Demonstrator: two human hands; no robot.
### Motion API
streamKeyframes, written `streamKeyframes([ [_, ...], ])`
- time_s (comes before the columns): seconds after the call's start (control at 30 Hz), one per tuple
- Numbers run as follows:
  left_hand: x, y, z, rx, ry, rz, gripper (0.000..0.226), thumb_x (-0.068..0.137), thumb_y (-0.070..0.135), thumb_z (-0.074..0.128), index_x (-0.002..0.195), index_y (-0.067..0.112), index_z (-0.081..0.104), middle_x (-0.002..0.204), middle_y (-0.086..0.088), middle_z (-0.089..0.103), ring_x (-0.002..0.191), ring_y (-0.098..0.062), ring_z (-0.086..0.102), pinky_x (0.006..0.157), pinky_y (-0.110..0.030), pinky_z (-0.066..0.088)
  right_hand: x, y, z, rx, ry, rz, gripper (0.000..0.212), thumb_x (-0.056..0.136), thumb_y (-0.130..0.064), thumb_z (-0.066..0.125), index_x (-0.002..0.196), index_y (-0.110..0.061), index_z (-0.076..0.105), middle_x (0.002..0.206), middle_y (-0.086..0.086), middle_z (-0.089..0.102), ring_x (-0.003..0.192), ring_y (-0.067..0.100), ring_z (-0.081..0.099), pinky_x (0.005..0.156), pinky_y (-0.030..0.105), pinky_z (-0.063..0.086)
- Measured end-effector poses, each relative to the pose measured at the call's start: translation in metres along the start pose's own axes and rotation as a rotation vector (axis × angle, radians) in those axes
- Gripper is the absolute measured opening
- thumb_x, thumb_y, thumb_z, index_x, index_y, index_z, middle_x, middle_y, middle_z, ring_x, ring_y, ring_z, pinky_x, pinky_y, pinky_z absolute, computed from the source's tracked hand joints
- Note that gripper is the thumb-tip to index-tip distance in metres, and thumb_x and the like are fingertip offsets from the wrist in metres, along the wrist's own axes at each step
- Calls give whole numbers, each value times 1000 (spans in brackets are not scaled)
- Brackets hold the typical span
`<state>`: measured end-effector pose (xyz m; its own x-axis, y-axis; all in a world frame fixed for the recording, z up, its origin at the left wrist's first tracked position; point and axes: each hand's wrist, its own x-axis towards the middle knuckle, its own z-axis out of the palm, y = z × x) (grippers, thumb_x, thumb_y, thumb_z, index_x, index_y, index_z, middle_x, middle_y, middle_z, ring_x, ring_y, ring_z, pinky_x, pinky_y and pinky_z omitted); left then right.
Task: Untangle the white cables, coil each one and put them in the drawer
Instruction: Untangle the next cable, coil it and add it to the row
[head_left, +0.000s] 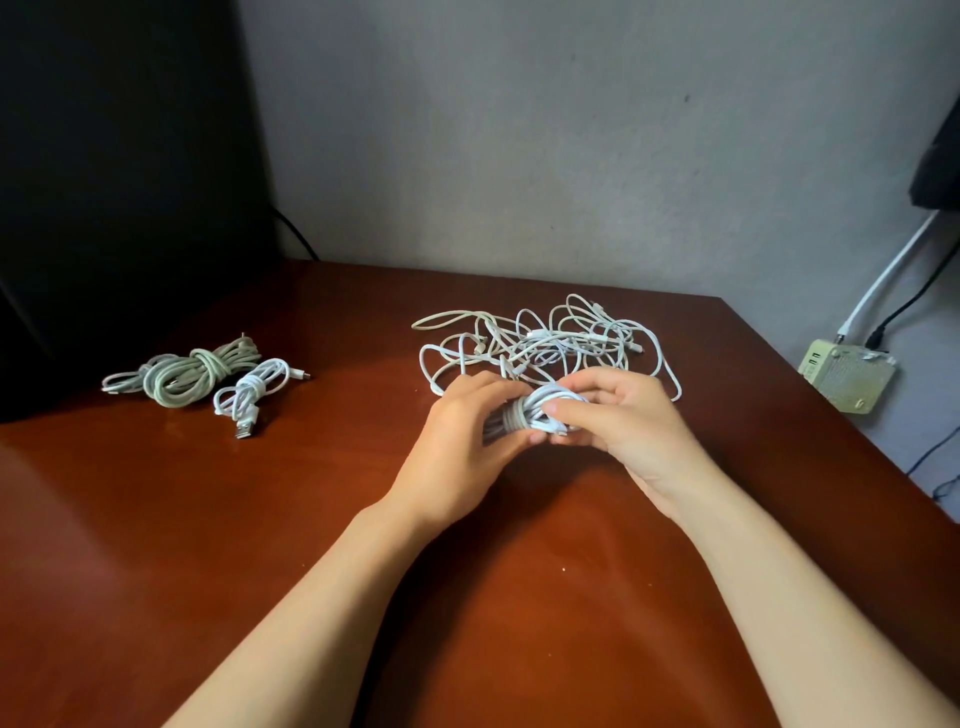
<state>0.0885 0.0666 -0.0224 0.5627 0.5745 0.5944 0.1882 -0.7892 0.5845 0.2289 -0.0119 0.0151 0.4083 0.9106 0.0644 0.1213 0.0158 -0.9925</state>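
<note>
both hands, left hand (462, 436) and right hand (618, 415), clamp the half-wound white cable bundle (530, 413), keeping its loops from springing loose.

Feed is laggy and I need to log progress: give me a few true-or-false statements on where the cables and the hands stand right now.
1. The left hand and the right hand both grip one wound white cable bundle. True.
2. A thick off-white coiled cable and a thinner white coiled cable with a USB plug lie on the left of the reddish-brown wooden table. True.
3. The loose tangle of white cables is fully coiled. False: it lies uncoiled just beyond the hands.
4. The two finished coils sit in an open drawer. False: they lie on the table, and no drawer is in view.
</note>
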Motion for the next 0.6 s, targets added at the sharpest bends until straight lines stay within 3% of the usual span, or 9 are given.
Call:
streamKeyframes([
  [0.23,1,2,-3,-39,4,-37,32,80,29,77,107,16,70,92,4,65,82,-6,58,72,-8,39,0,0,-1,37,1,0,14,85,0,64,97,6,67,81,19,67,68,19,64,60,17,53],
  [0.43,-1,5,-8,-168,-26,-165,49,79,14,77,126,18,62,118,8,67,108,3,59,98,-15,43,0,2,2,173,54,-15,10,88,-3,62,92,-4,71,79,4,70,68,7,64,60,16,52],
  [0.6,-1,6,-19,-234,-9,-251,50,75,6,77,122,21,65,116,9,68,105,4,61,97,-15,45,-3,4,14,281,73,-14,14,92,-7,58,88,-11,71,79,0,69,70,4,62,61,15,52],
])
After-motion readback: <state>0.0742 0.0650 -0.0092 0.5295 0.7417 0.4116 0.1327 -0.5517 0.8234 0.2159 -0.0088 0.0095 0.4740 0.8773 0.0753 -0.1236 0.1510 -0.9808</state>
